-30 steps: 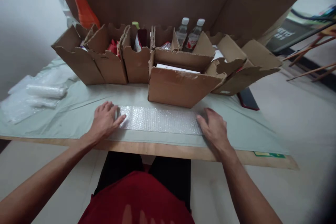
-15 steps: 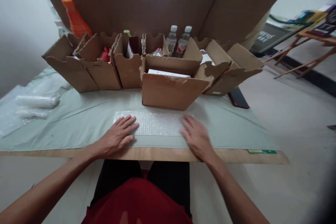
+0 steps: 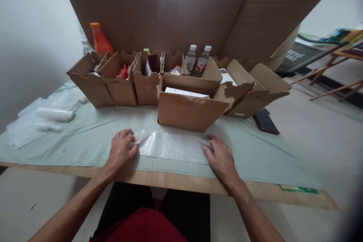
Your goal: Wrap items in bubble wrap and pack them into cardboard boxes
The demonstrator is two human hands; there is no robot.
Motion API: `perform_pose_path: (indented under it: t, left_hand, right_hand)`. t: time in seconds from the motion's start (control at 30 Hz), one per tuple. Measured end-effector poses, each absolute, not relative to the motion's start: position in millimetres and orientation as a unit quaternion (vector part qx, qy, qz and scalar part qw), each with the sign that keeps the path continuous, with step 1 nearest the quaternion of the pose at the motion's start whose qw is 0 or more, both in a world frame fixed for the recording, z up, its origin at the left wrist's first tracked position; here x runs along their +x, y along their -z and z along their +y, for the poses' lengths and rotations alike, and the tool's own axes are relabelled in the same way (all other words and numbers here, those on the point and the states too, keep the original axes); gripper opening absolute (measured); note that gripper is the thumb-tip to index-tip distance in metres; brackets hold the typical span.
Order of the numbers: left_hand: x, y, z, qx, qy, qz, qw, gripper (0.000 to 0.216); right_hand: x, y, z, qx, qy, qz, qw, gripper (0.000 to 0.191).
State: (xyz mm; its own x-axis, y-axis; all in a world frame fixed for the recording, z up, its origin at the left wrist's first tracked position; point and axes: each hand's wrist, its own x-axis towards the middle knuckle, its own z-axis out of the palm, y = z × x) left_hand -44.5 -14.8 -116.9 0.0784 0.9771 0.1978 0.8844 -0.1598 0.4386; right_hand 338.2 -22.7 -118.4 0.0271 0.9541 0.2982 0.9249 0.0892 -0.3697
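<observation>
A clear strip of bubble wrap (image 3: 172, 146) lies on the pale green cloth (image 3: 93, 136) near the table's front edge. My left hand (image 3: 122, 147) grips its left end, fingers curled round the edge. At the right end, my right hand (image 3: 221, 155) pinches the strip between thumb and fingers. Both ends look slightly raised and bunched where I hold them, while the middle rests on the cloth. Just behind the strip stands a cardboard bin (image 3: 193, 111) with a white box (image 3: 185, 92) inside.
Several cardboard bins (image 3: 121, 92) form a row behind. An orange bottle (image 3: 101, 41) and two clear bottles (image 3: 202, 61) stand among them, before a tall cardboard panel (image 3: 176, 15). Folded bubble wrap (image 3: 53, 114) is piled at left; a dark flat object (image 3: 266, 121) lies at right.
Both hands lay flat on the bubble wrap before; now their fingers have closed on its two ends. The head view has tilted up, showing more beyond the panel.
</observation>
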Motion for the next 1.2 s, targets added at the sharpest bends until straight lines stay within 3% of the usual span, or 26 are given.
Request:
perform_pose_path:
  t: [0.13, 0.3, 0.47, 0.6, 0.67, 0.77, 0.83, 0.97, 1.07, 1.2]
  left_hand:
    - [-63, 93, -11, 0.698, -0.248, 0.657, 0.141, 0.022]
    - [-74, 48, 49, 0.702, -0.239, 0.660, 0.120, 0.052]
    - [-50, 50, 93, 0.728, -0.269, 0.628, 0.057, 0.073]
    - [-55, 71, 25, 0.813, -0.309, 0.476, 0.135, 0.060]
    - [-63, 78, -32, 0.846, -0.266, 0.396, 0.238, 0.064]
    - [-63, 85, -104, 0.838, -0.234, 0.378, 0.315, 0.079]
    - [-53, 92, -126, 0.809, -0.275, 0.420, 0.306, 0.075]
    - [-28, 103, -105, 0.673, -0.363, 0.570, 0.300, 0.030]
    - [-23, 106, -76, 0.621, -0.341, 0.645, 0.286, 0.044]
    - [-25, 115, -64, 0.636, -0.317, 0.659, 0.245, 0.069]
  right_hand:
    - [317, 102, -71, -0.690, -0.161, -0.631, 0.315, 0.030]
    - [244, 99, -126, -0.633, -0.372, -0.555, 0.391, 0.067]
    - [189, 113, -130, -0.587, -0.419, -0.576, 0.384, 0.067]
    - [192, 108, -127, -0.573, -0.494, -0.548, 0.358, 0.050]
    - [196, 102, -126, -0.551, -0.572, -0.499, 0.347, 0.037]
    - [193, 94, -121, -0.516, -0.644, -0.431, 0.365, 0.039]
    - [185, 92, -115, -0.495, -0.652, -0.409, 0.403, 0.043]
    - [177, 90, -103, -0.456, -0.647, -0.396, 0.465, 0.055]
    - [185, 88, -100, -0.487, -0.554, -0.473, 0.482, 0.056]
    - [197, 90, -94, -0.491, -0.315, -0.701, 0.411, 0.026]
